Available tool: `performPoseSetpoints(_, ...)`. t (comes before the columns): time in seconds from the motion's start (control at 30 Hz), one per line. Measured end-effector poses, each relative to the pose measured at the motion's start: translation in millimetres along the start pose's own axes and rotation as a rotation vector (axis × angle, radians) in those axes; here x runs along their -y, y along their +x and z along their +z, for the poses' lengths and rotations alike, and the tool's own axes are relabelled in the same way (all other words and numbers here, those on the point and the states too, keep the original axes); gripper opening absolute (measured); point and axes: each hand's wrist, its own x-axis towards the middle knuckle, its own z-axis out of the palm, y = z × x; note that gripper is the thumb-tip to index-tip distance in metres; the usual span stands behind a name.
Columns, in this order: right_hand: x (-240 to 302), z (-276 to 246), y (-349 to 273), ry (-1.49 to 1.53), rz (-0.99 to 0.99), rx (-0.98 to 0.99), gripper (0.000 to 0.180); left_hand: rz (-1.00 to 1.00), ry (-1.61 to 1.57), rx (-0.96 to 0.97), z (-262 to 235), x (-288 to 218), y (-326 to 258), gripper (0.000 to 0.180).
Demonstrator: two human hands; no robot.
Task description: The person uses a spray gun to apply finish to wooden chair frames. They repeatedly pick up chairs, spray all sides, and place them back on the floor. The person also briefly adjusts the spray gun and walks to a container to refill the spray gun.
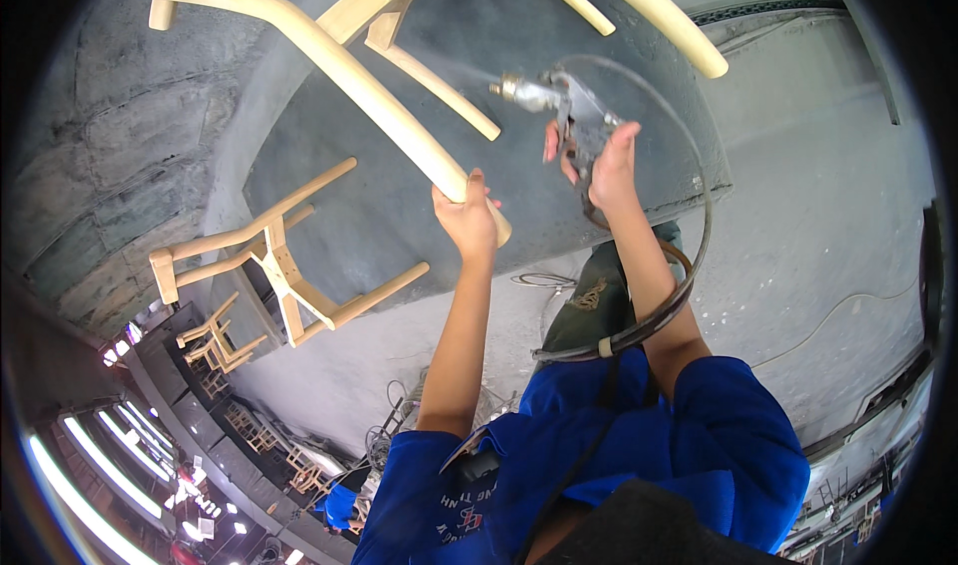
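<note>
Fingers of my left hand (467, 221) are wrapping round the near end of a pale wooden frame (374, 96), which is slanting up and away to my left. My right hand (611, 171) is gripping a spray gun (584, 116); its nozzle (507, 88) is facing left across the frame, and faint mist (459, 68) is hanging ahead of it. For an even coat, I judge I should be sweeping steadily along each rail, turning the wood to reach its inner faces, and guiding the hose (639, 335) clear of it. My grip is partly hiding the trigger, so I am not telling how hard it is being squeezed. The upper picture edge is cutting off the frame's far parts. Farther left, a second frame (289, 278) is standing apart; beyond it, smaller frames (215, 340) are crowding together too finely to count.
</note>
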Motion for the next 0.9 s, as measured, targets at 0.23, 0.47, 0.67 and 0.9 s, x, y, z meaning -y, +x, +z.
performPoseSetpoints(0.23, 4, -22, 52, -0.292, -0.152, -0.395, 0.088, -0.009, -0.012, 0.018, 0, 3, -3, 0.033)
performPoseSetpoints(0.47, 5, -41, 42, -0.362, -0.237, -0.54, 0.079, -0.007, -0.05, 0.003, 0, 3, -5, 0.028)
performPoseSetpoints(0.67, 24, -5, -22, -0.256, -0.15, -0.211, 0.091, 0.02, -0.03, -0.016, 0, 8, -12, 0.028)
performPoseSetpoints(0.9, 91, 28, -54, -0.36, -0.132, -0.03, 0.1, 0.008, -0.022, 0.006, -6, 19, -28, 0.028)
